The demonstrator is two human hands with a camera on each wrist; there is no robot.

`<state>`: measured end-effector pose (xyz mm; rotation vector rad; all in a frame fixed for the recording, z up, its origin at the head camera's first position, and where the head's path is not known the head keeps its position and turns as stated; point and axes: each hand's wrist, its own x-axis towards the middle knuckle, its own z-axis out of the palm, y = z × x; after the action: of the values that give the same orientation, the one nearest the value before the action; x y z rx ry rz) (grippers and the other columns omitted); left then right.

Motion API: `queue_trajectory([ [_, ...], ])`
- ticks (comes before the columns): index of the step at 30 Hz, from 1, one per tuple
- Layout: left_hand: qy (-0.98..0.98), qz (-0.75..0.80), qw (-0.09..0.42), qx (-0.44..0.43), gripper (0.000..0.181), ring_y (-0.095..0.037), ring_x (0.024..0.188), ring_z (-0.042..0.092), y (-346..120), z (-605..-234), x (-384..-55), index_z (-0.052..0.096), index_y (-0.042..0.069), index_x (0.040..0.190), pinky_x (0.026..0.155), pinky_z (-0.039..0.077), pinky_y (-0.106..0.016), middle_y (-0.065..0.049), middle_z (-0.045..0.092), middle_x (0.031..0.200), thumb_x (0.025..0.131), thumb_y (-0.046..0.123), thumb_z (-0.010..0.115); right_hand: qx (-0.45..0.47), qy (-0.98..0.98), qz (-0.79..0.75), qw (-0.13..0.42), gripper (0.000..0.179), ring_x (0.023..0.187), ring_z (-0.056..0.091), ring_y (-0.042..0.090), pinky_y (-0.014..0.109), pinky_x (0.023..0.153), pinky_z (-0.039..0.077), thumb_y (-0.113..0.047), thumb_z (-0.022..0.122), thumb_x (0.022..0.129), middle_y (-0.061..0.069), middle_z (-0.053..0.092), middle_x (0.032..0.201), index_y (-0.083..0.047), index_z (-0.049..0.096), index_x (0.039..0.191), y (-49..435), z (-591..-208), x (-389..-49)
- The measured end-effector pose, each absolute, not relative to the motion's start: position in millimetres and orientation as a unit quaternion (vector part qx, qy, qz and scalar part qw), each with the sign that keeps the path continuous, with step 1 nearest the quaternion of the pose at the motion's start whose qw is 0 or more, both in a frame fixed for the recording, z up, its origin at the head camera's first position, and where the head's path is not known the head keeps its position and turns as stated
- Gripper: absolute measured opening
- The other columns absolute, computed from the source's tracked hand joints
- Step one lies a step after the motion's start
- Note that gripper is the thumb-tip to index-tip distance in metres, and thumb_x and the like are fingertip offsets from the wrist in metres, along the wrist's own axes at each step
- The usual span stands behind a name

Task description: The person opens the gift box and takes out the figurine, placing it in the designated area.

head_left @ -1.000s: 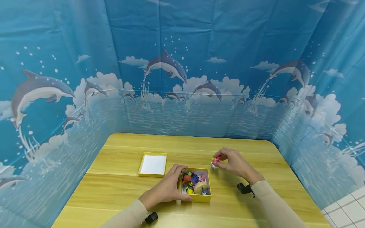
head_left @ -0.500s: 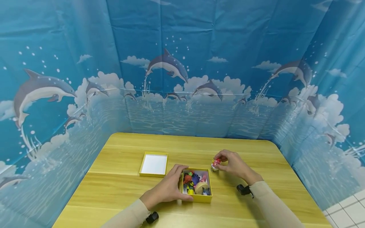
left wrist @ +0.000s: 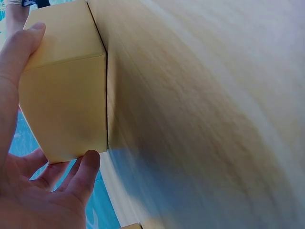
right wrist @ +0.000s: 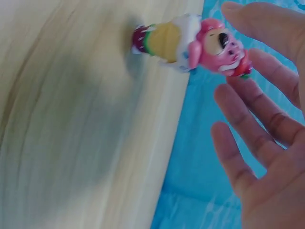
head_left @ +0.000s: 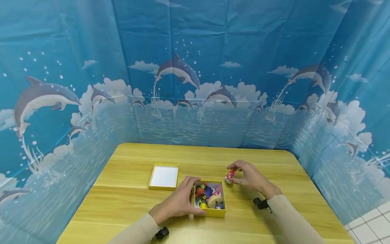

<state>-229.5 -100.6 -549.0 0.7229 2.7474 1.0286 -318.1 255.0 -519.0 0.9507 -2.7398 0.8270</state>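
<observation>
My left hand (head_left: 179, 200) grips the yellow box (head_left: 214, 212) at its left side, thumb at the near side and fingers at the far side. In the left wrist view the box's plain outer walls (left wrist: 64, 105) show between thumb and fingers. Several small toy figures (head_left: 208, 191) in red, purple, pink and yellow fill the box. To its right, a pink bear figurine (right wrist: 217, 45) stands upright on the table, with a white and yellow body and a dark red base. My right hand (head_left: 251, 176) is spread around its head, thumb and fingertips apart from it.
A shallow yellow lid (head_left: 164, 176) with a white inside lies to the left of the box. The wood-grain table (head_left: 128, 203) reaches back to a blue dolphin-print curtain (head_left: 195, 125). White tiles (head_left: 371, 225) show at the lower right.
My right thumb and fingers have loosened and spread from the bear figurine, which stays about where it was. The left hand and the box have not moved.
</observation>
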Motion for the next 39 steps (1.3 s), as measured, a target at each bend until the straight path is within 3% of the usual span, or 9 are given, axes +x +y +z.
queue_trajectory([
  [8, 0.906, 0.344, 0.058, 0.238, 0.129, -0.029, 0.156, 0.058, -100.5, -548.6, -230.3, 0.037, 0.020, 0.181, 0.128, 0.055, -0.058, -0.006, 0.048, 0.175, 0.082, 0.075, 0.099, 0.345, -0.901, 0.250, 0.087, 0.038, 0.118, 0.077, 0.030, 0.060, 0.100, 0.066, -0.017, 0.094, 0.101, 0.003, 0.079, 0.133, -0.020, 0.080, 0.136, 239.3, -498.4, -303.2],
  [12, 0.906, 0.343, 0.057, 0.239, 0.128, -0.028, 0.156, 0.058, -101.8, -548.4, -231.3, 0.037, 0.019, 0.180, 0.129, 0.054, -0.058, -0.006, 0.048, 0.175, 0.083, 0.075, 0.099, 0.378, -0.892, 0.237, 0.078, 0.038, 0.114, 0.078, 0.029, 0.052, 0.098, 0.067, -0.020, 0.092, 0.104, 0.002, 0.077, 0.137, -0.020, 0.079, 0.139, 227.7, -489.1, -296.7],
  [17, 0.906, 0.342, 0.058, 0.243, 0.128, -0.028, 0.155, 0.059, -102.3, -547.8, -231.3, 0.037, 0.018, 0.180, 0.128, 0.055, -0.058, -0.006, 0.048, 0.174, 0.083, 0.075, 0.098, 0.414, -0.878, 0.230, 0.067, 0.039, 0.095, 0.071, 0.024, 0.037, 0.084, 0.063, -0.015, 0.092, 0.103, 0.004, 0.076, 0.137, -0.019, 0.079, 0.140, 216.2, -483.1, -290.1],
  [20, 0.905, 0.344, 0.059, 0.244, 0.127, -0.029, 0.155, 0.059, -102.1, -547.4, -231.4, 0.037, 0.018, 0.180, 0.128, 0.055, -0.059, -0.007, 0.048, 0.175, 0.084, 0.075, 0.098, 0.428, -0.873, 0.222, 0.069, 0.040, 0.091, 0.067, 0.020, 0.032, 0.079, 0.059, -0.013, 0.093, 0.102, 0.004, 0.076, 0.136, -0.019, 0.079, 0.139, 210.5, -481.0, -287.6],
  [29, 0.904, 0.342, 0.059, 0.251, 0.126, -0.028, 0.153, 0.060, -101.6, -549.2, -231.3, 0.038, 0.017, 0.180, 0.126, 0.056, -0.057, -0.007, 0.048, 0.174, 0.085, 0.075, 0.097, 0.467, -0.862, 0.190, 0.050, 0.042, 0.123, 0.077, 0.028, 0.050, 0.106, 0.067, -0.019, 0.093, 0.103, 0.004, 0.077, 0.137, -0.014, 0.078, 0.142, 192.5, -478.8, -280.0],
  [39, 0.902, 0.342, 0.056, 0.259, 0.122, -0.022, 0.148, 0.061, -101.4, -547.3, -230.4, 0.039, 0.019, 0.179, 0.125, 0.057, -0.052, -0.005, 0.049, 0.173, 0.086, 0.076, 0.095, 0.486, -0.850, 0.200, -0.023, 0.040, 0.122, 0.077, 0.025, 0.042, 0.108, 0.066, -0.023, 0.092, 0.104, 0.002, 0.075, 0.138, -0.016, 0.079, 0.141, 169.4, -476.9, -275.9],
])
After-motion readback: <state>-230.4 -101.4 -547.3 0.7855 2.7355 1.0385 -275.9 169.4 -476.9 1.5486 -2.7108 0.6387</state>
